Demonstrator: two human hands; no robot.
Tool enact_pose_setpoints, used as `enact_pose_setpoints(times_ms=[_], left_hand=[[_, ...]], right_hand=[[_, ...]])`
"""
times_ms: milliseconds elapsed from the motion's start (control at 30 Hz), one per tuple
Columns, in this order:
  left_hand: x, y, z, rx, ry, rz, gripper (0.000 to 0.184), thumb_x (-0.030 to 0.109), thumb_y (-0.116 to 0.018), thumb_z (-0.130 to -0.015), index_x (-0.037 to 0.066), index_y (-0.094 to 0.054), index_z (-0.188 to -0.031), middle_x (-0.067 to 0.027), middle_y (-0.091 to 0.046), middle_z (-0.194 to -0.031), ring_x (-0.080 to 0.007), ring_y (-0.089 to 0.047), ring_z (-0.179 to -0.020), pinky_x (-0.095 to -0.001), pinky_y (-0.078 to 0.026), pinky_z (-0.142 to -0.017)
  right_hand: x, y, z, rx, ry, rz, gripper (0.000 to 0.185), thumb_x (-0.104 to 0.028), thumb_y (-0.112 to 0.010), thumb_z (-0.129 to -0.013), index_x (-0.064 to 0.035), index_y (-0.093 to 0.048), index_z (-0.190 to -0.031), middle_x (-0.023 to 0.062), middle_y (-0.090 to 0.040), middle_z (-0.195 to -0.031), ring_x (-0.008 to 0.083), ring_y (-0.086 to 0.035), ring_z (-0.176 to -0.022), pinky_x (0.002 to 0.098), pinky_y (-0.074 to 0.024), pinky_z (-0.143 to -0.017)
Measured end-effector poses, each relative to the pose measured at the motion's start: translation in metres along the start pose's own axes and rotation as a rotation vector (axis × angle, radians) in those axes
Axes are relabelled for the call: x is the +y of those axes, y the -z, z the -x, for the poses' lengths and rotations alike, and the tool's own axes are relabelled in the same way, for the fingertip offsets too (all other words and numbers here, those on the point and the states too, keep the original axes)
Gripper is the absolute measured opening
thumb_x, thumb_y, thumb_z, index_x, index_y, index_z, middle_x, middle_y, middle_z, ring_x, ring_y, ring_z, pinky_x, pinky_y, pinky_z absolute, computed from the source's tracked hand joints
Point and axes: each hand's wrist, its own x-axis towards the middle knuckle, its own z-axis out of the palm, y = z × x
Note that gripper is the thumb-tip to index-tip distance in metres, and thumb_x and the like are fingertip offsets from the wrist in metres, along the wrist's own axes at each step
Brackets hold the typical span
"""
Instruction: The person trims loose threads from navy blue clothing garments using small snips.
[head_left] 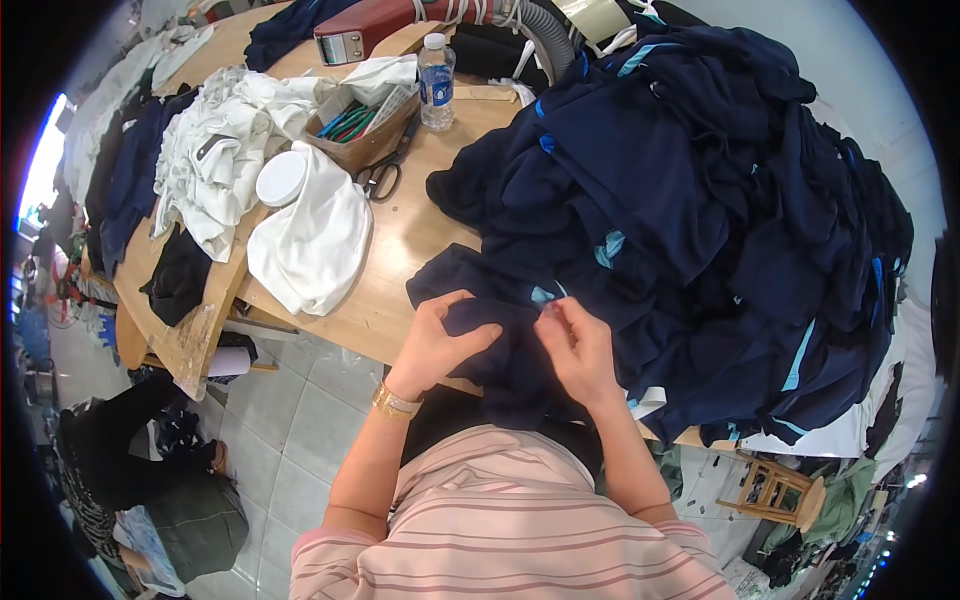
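Note:
My left hand [442,345] is closed on the edge of a navy garment [520,370] at the front of the table, its thumb lying over the cloth. Just to the right, the fingers of my right hand [578,350] are pinched together beside a small light-blue tab [541,295] on that garment. What sits between those fingertips is too small to make out. Behind and to the right rises a large heap of navy garments [680,200] with light-blue trim showing in places.
On the wooden table [410,230] are black scissors [380,180], a water bottle [436,85], a box of pens [365,140], a white lid [281,178] on white cloth [310,250], and a white garment pile [215,140]. Another person [120,440] is at lower left. A wooden stool [775,495] stands lower right.

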Motion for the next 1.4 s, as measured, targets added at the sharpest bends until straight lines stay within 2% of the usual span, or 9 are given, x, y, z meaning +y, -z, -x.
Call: enact_pose_setpoints(times_ms=[67,167,367,467,967,1067,1167,1267,1400], left_hand=[[0.000,0.000,0.000,0.009,0.007,-0.005,0.015,0.007,-0.071,-0.077,-0.001,-0.064,-0.088,0.0006,-0.064,-0.079,-0.0042,-0.056,-0.072,-0.0199,-0.046,-0.065],[-0.002,-0.002,0.000,0.030,-0.020,-0.039,0.016,0.007,-0.071,-0.077,-0.001,-0.064,-0.088,0.0003,-0.065,-0.080,-0.0041,-0.056,-0.072,-0.0197,-0.046,-0.065],[-0.001,-0.007,0.001,0.068,-0.083,-0.083,0.015,0.005,-0.070,-0.077,-0.001,-0.064,-0.089,-0.0007,-0.066,-0.081,-0.0041,-0.056,-0.074,-0.0205,-0.047,-0.066],[-0.001,-0.008,0.003,0.081,-0.101,-0.107,0.016,0.005,-0.070,-0.076,-0.001,-0.064,-0.089,-0.0014,-0.066,-0.081,-0.0044,-0.056,-0.074,-0.0210,-0.047,-0.067],[-0.002,-0.008,0.003,0.054,-0.113,-0.136,0.017,0.007,-0.071,-0.076,-0.001,-0.063,-0.089,-0.0019,-0.067,-0.080,-0.0045,-0.057,-0.074,-0.0214,-0.047,-0.067],[-0.001,-0.008,0.003,0.064,-0.109,-0.161,0.017,0.007,-0.072,-0.076,0.000,-0.063,-0.088,-0.0014,-0.066,-0.079,-0.0043,-0.057,-0.073,-0.0213,-0.047,-0.066],[-0.001,-0.008,0.002,0.077,-0.110,-0.164,0.017,0.008,-0.073,-0.076,0.001,-0.063,-0.088,-0.0015,-0.066,-0.078,-0.0051,-0.057,-0.072,-0.0220,-0.047,-0.066],[-0.004,-0.008,0.002,0.107,-0.143,-0.251,0.018,0.008,-0.074,-0.075,0.001,-0.062,-0.087,-0.0029,-0.065,-0.077,-0.0072,-0.057,-0.072,-0.0238,-0.048,-0.067],[-0.002,-0.011,0.002,0.146,-0.201,-0.363,0.021,0.009,-0.074,-0.073,0.001,-0.062,-0.088,-0.0062,-0.065,-0.077,-0.0116,-0.059,-0.072,-0.0269,-0.048,-0.068]], right_hand=[[-0.008,0.000,0.000,-0.032,0.143,0.220,0.029,-0.025,-0.068,-0.086,0.0006,-0.056,-0.079,0.0101,-0.055,-0.063,0.0215,-0.052,-0.050,0.0295,-0.0402,-0.049],[-0.006,-0.006,0.003,-0.019,0.204,0.364,0.034,-0.029,-0.071,-0.084,-0.0011,-0.055,-0.073,0.0097,-0.057,-0.063,0.0258,-0.056,-0.051,0.0314,-0.0418,-0.046],[-0.008,-0.015,0.002,0.041,0.309,0.471,0.034,-0.032,-0.071,-0.084,-0.0032,-0.057,-0.073,0.0086,-0.058,-0.063,0.0245,-0.058,-0.050,0.0311,-0.0435,-0.045],[-0.013,-0.015,0.003,0.023,0.269,0.447,0.030,-0.026,-0.074,-0.080,-0.0014,-0.058,-0.074,0.0113,-0.057,-0.066,0.0280,-0.057,-0.052,0.0330,-0.0426,-0.048],[-0.007,-0.015,0.003,-0.005,0.241,0.436,0.030,-0.025,-0.071,-0.083,-0.0006,-0.057,-0.074,0.0116,-0.057,-0.065,0.0276,-0.055,-0.052,0.0327,-0.0415,-0.048],[-0.002,-0.015,0.001,0.051,0.237,0.307,0.033,-0.029,-0.070,-0.085,-0.0025,-0.056,-0.072,0.0096,-0.056,-0.061,0.0244,-0.053,-0.047,0.0315,-0.0399,-0.044],[-0.006,-0.010,0.001,0.049,0.116,0.178,0.032,-0.026,-0.070,-0.085,-0.0020,-0.055,-0.070,0.0092,-0.053,-0.060,0.0228,-0.051,-0.046,0.0302,-0.0387,-0.044],[-0.013,-0.006,-0.001,-0.009,0.201,0.280,0.031,-0.026,-0.070,-0.085,-0.0021,-0.055,-0.073,0.0081,-0.053,-0.059,0.0198,-0.051,-0.046,0.0279,-0.0381,-0.044],[-0.013,-0.015,0.002,-0.014,0.121,0.151,0.022,-0.019,-0.073,-0.083,-0.0021,-0.058,-0.082,0.0075,-0.054,-0.060,0.0174,-0.053,-0.048,0.0260,-0.0392,-0.046]])
